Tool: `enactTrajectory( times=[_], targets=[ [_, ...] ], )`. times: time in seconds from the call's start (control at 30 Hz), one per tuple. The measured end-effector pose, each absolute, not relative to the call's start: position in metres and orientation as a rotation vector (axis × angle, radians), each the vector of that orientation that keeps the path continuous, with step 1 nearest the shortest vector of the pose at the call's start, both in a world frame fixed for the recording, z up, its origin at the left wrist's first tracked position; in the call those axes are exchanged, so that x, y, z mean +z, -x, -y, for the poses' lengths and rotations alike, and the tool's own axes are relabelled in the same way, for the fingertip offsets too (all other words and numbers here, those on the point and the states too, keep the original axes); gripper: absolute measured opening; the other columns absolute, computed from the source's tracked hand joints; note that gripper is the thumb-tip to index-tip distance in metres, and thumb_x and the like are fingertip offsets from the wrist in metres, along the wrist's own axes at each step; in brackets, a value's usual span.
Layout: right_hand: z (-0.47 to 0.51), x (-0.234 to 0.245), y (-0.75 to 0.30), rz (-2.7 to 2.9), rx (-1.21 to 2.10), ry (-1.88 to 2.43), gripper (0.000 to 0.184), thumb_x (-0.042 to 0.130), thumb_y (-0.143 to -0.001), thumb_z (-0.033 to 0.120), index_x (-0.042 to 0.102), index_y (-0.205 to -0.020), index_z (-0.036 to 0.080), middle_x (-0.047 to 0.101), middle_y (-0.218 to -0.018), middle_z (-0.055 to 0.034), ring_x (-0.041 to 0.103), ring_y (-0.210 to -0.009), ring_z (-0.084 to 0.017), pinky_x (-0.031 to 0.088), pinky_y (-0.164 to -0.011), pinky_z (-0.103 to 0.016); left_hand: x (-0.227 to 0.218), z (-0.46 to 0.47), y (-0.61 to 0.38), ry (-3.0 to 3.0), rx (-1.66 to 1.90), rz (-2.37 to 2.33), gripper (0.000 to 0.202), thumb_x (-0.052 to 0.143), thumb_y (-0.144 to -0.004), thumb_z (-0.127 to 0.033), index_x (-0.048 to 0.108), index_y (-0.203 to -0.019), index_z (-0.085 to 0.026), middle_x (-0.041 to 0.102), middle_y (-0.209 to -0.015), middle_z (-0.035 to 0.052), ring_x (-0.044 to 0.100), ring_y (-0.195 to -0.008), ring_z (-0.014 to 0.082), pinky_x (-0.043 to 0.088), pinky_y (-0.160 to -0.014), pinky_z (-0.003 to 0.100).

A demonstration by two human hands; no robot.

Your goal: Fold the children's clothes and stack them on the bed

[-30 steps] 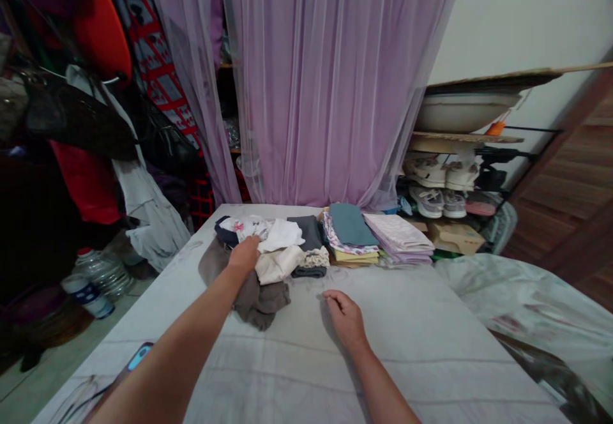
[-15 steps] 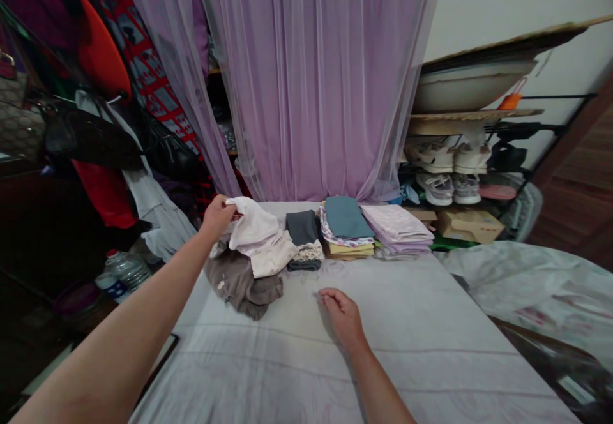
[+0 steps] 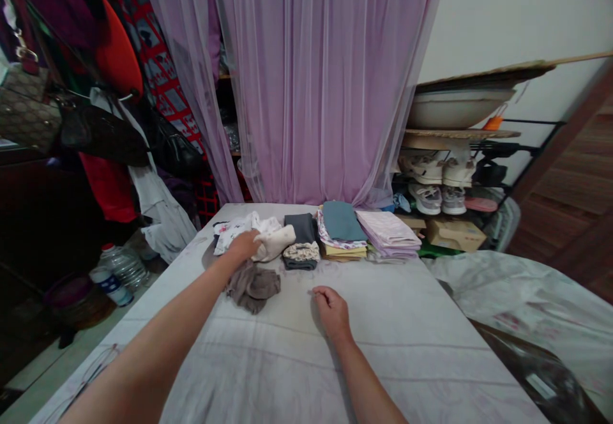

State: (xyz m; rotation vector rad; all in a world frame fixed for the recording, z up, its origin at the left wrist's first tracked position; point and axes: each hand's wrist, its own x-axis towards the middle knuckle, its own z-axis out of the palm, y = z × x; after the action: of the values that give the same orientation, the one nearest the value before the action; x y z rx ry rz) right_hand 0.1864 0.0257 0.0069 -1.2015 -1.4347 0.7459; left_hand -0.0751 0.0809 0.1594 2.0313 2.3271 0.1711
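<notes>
My left hand (image 3: 243, 245) reaches forward onto a loose heap of small clothes and closes round a cream garment (image 3: 278, 241). A white printed piece (image 3: 230, 228) lies just behind it, and a crumpled grey-brown garment (image 3: 252, 285) lies just below it. My right hand (image 3: 331, 310) rests on the pale sheet (image 3: 297, 360) with its fingers curled loosely and nothing in it. To the right of the heap stand folded piles: a dark grey one (image 3: 301, 228), a teal-topped one (image 3: 341, 223) and a lilac one (image 3: 387, 230).
A purple sheer curtain (image 3: 316, 85) hangs behind the bed. At the left hang clothes and bags (image 3: 100, 133), with plastic bottles (image 3: 117, 271) on the floor. At the right, a shelf holds shoes (image 3: 438, 184), a basin (image 3: 457, 110) and a cardboard box (image 3: 454, 234).
My left hand lifted the cream garment up and left, then brought it back down onto the heap. My right hand has stayed put on the sheet.
</notes>
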Motion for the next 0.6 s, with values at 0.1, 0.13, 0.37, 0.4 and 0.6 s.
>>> enactTrajectory(
  times=[0.1, 0.13, 0.37, 0.4, 0.6],
  targets=[
    [-0.027, 0.005, -0.186, 1.437, 0.749, 1.201, 0.029, 0.051, -0.071, 0.037, 0.074, -0.074, 0.020, 0.074, -0.074, -0.0057, 0.066, -0.071, -0.021, 0.053, -0.073, -0.031, 0.194, -0.101, 0.084, -2.030, 0.368, -2.479, 0.041, 0.032, -0.096, -0.028, 0.052, -0.131, -0.018, 0.060, -0.124, 0.0156, 0.055, -0.119, 0.0276, 0.045, -0.097, 0.039],
    [-0.027, 0.004, -0.186, 1.439, 0.751, 1.201, 0.029, 0.051, -0.071, 0.037, 0.074, -0.073, 0.020, 0.074, -0.074, -0.0057, 0.066, -0.071, -0.021, 0.053, -0.073, -0.031, 0.200, -0.105, 0.086, -2.048, 0.461, -2.519, 0.043, 0.030, -0.097, -0.027, 0.049, -0.134, -0.018, 0.056, -0.128, 0.0166, 0.053, -0.121, 0.0280, 0.044, -0.097, 0.039],
    [-0.026, 0.004, -0.186, 1.470, 0.726, 1.223, 0.031, 0.048, -0.072, 0.036, 0.074, -0.075, 0.020, 0.074, -0.077, -0.0056, 0.067, -0.074, -0.021, 0.053, -0.076, -0.031, 0.156, -0.067, 0.080, -2.073, 0.409, -2.417, 0.052, 0.046, -0.087, -0.017, 0.044, -0.139, -0.014, 0.045, -0.140, 0.0182, 0.050, -0.126, 0.0272, 0.041, -0.103, 0.039],
    [-0.026, 0.004, -0.186, 1.479, 0.724, 1.229, 0.031, 0.047, -0.072, 0.036, 0.074, -0.076, 0.021, 0.075, -0.078, -0.0057, 0.067, -0.075, -0.021, 0.053, -0.077, -0.031, 0.146, -0.054, 0.078, -2.063, 0.382, -2.394, 0.049, 0.049, -0.087, -0.021, 0.048, -0.136, -0.016, 0.050, -0.137, 0.0160, 0.052, -0.123, 0.0262, 0.042, -0.102, 0.038],
    [-0.027, 0.005, -0.188, 1.561, 0.711, 1.262, 0.034, 0.044, -0.074, 0.035, 0.074, -0.077, 0.021, 0.075, -0.081, -0.0060, 0.067, -0.078, -0.022, 0.053, -0.080, -0.033, 0.103, 0.012, 0.086, -1.877, 0.335, -2.384, 0.069, 0.066, -0.074, -0.050, 0.048, -0.133, -0.019, 0.050, -0.137, 0.0154, 0.053, -0.121, 0.0328, 0.043, -0.099, 0.043]
  ],
)
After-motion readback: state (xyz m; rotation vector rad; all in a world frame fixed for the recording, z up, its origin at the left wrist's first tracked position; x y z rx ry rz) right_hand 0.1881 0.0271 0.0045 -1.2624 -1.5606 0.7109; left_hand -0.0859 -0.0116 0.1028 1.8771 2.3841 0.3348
